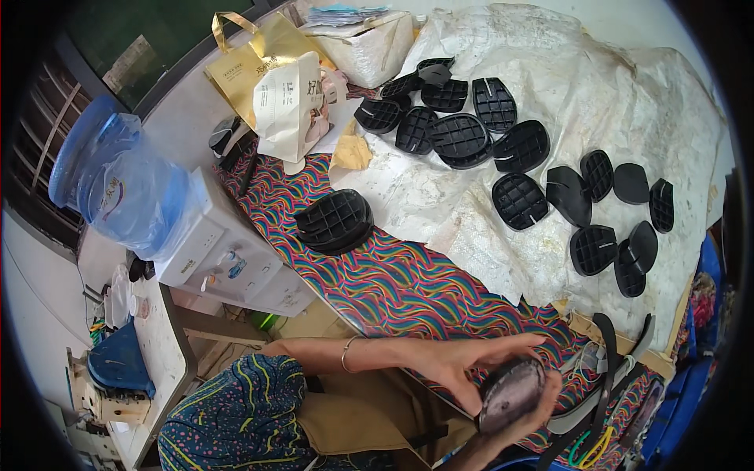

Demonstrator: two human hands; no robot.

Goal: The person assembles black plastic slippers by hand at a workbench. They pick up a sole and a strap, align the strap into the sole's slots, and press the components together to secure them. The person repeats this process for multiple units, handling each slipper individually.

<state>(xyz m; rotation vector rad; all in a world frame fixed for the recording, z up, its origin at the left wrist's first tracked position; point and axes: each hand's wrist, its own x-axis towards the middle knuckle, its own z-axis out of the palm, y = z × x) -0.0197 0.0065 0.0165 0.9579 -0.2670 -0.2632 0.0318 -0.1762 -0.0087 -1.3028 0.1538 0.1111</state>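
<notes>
Black-rimmed, a rounded piece (512,396) with a mottled greyish face is held at the near edge of a cloth-covered bench (420,286). The worker's right hand (542,404) is clamped on the piece, fingers curled around its right side. The left hand (455,370) is spread, thumb at the left rim and fingers reaching past the far end; whether it grips too cannot be told. Beyond, black gridded pads (459,140) lie scattered on white sheeting (463,208), with a small stack (336,222) on the patterned cloth nearer the worker. Dark straps (603,353) trail at right. The step in hand appears to be handling and positioning this single piece; the next move seems to call for a steady right-hand hold and careful left-hand placement along the rim.
</notes>
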